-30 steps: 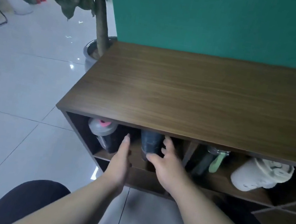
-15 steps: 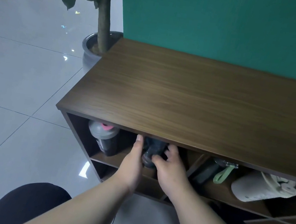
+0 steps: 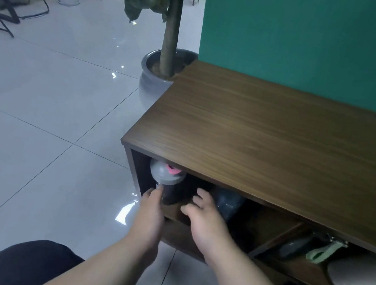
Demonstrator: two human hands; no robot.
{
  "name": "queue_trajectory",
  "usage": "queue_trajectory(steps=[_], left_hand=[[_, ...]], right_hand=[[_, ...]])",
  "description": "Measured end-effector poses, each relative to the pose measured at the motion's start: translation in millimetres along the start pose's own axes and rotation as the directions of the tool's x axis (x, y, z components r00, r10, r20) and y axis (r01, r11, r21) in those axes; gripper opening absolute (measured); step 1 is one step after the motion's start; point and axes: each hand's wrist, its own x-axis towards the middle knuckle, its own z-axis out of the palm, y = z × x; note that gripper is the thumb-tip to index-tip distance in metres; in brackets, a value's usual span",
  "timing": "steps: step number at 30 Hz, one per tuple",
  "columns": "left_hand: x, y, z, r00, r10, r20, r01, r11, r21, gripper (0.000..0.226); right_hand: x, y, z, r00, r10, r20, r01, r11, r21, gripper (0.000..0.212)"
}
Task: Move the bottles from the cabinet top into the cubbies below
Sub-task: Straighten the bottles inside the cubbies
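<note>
Grey-lidded bottle (image 3: 166, 178) sits tilted in the leftmost cubby (image 3: 137, 173), near its front edge. My left hand (image 3: 150, 212) fingers touch it, grip unclear; right hand (image 3: 204, 221) spread, empty. Risk, I judge: a nudge tips it out onto the floor (image 3: 34, 142).

You moved both hands off the dark bottle (image 3: 229, 204) and over to the grey-lidded shaker bottle (image 3: 167, 183) in the leftmost cubby. Your left hand (image 3: 149, 217) reached its side, and your right hand (image 3: 206, 221) spread open beside it.
</note>
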Motion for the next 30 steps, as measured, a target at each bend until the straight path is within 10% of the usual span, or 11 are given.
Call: queue_trajectory(steps=[6,10,22,30], left_hand=[[5,21,-12,0.99,0.141,-0.011,-0.14,0.989,0.041,0.026],[22,15,-14,0.995,0.101,0.009,-0.101,0.994,0.031,0.069],[30,24,-17,0.997,0.057,0.046,-0.056,0.998,-0.01,0.064],[34,25,-16,0.993,0.049,0.107,-0.043,0.998,-0.051,0.05]], right_hand=[[25,-40,26,0.997,-0.043,-0.067,0.033,0.989,-0.145,0.023],[34,-46,30,0.999,-0.023,-0.048,0.014,0.981,-0.193,0.008],[15,-22,50,0.982,-0.176,-0.067,0.168,0.979,-0.114,0.081],[2,-18,55,0.987,-0.137,-0.085,0.121,0.978,-0.171,0.088]])
